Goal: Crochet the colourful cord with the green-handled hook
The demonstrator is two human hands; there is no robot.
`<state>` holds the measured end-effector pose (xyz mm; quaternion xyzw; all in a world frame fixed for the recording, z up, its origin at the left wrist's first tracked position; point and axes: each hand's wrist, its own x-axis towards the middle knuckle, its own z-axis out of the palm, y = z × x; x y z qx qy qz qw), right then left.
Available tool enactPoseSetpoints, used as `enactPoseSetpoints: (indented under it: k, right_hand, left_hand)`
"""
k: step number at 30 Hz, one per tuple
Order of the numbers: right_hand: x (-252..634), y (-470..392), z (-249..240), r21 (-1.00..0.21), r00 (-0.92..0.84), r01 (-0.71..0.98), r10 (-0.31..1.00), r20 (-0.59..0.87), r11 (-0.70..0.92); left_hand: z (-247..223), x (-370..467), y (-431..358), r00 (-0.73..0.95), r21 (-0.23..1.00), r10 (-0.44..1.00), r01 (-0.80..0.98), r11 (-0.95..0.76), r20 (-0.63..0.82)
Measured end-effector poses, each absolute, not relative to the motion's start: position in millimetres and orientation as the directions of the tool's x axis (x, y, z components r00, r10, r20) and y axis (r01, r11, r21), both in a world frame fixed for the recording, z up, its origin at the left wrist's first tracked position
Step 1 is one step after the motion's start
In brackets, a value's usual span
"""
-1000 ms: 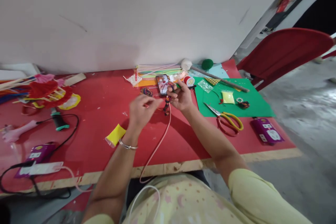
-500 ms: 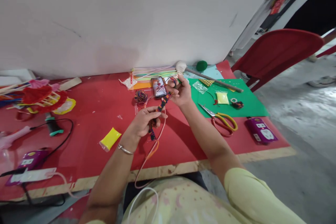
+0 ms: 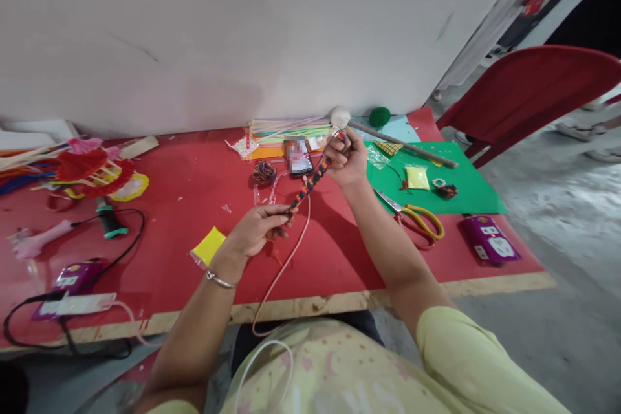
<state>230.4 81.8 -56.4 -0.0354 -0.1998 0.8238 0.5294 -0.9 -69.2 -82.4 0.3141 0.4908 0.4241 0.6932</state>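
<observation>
A narrow multicoloured braided yarn strip [image 3: 310, 185] runs slantwise between my two hands above the red table. My left hand [image 3: 259, 228] pinches its lower end between thumb and fingers. Higher up and to the right, my right hand [image 3: 348, 158] grips the other end, with a thin dark strand rising by its fingers. Behind the strip lies a phone [image 3: 298, 156] with a lit screen and a pink cable [image 3: 291, 252] plugged into it. A ball of multicoloured yarn [image 3: 264, 172] rests left of the phone.
Scissors [image 3: 412, 217] lie right of my right forearm, partly on a green sheet [image 3: 466, 184]. Purple power boxes [image 3: 489, 239] sit at both sides. A yellow packet [image 3: 208, 246] is by my left wrist. A glue gun [image 3: 43, 239] and a red chair [image 3: 528, 90] stand farther out.
My hands have moved apart, the right one up and right, the left one slightly down and left. A longer stretch of the braided strip now shows, pulled straight.
</observation>
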Motion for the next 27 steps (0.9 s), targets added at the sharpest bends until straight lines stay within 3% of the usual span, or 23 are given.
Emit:
enactPoseSetpoints:
  k: [8, 14, 20, 23, 27]
  right_hand:
    - [249, 92, -58, -0.359, -0.299, -0.901, 0.949, 0.102, -0.245]
    - [248, 96, -67, -0.344, -0.34, -0.896, 0.932, 0.128, -0.28]
    - [246, 96, -70, -0.343, -0.359, -0.891, 0.924, 0.132, -0.297]
    - [247, 96, -72, -0.357, -0.349, -0.888, 0.931, 0.109, -0.291]
    - [244, 95, -77, -0.375, -0.323, -0.888, 0.941, 0.101, -0.265]
  left_hand:
    - [-96, -16, -70, 0.208, 0.815, 0.906, -0.397, 0.423, -0.369]
    - [-92, -9, -60, 0.086, 0.641, 0.95, -0.719, 0.268, -0.301]
    - [-89, -2, -43, 0.05, 0.55, 0.949, -0.805, 0.224, -0.312]
    - [-95, 0, -40, -0.058, 0.584, 0.96, -0.803, 0.118, -0.274]
    - [-114, 1, -38, -0.219, 0.768, 0.943, -0.638, 0.057, -0.252]
